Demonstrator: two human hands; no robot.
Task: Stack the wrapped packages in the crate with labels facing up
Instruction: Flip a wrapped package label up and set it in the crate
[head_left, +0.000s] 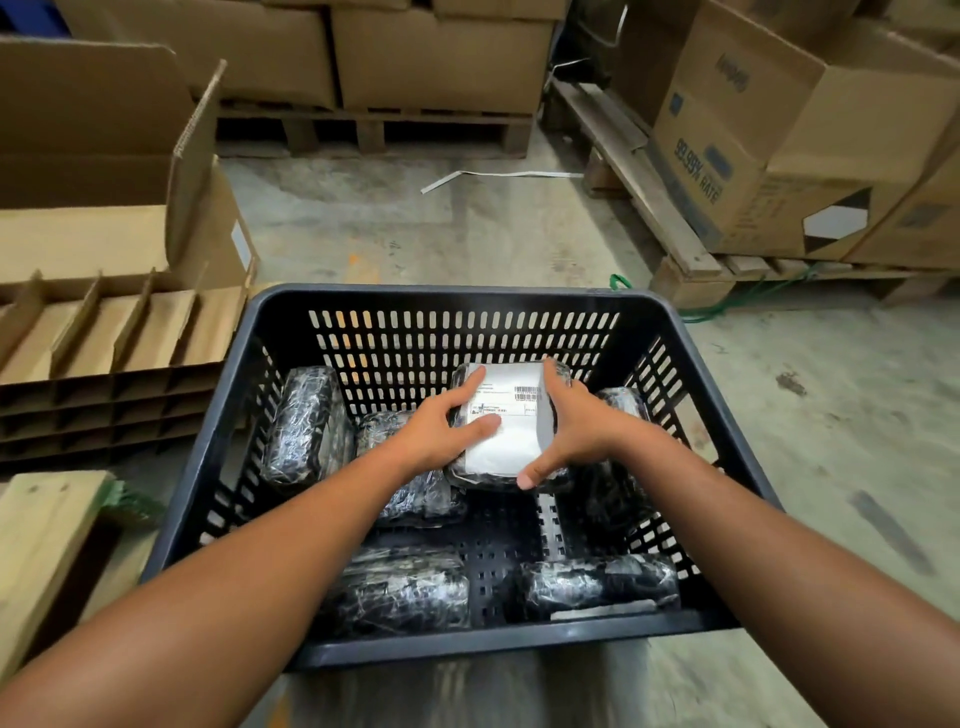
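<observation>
A black slotted plastic crate (436, 299) stands on the floor in front of me. Inside it, both hands hold one wrapped package (511, 441) with its white label facing up. My left hand (441, 431) grips its left side, thumb across the label. My right hand (571, 431) grips its right side, thumb at the near corner. Several other black shiny wrapped packages lie in the crate: one at the far left (304, 423), one under my left wrist (415, 493), two along the near wall (405, 592) (597, 584), and one at the right (623, 402), mostly hidden.
Cardboard dividers (104, 332) and an open box (104, 156) lie to the left. Wooden pallets with cardboard cartons (779, 145) stand at the right and back. A pale wooden plank (41, 530) sits at the near left. Bare concrete floor (441, 228) lies beyond the crate.
</observation>
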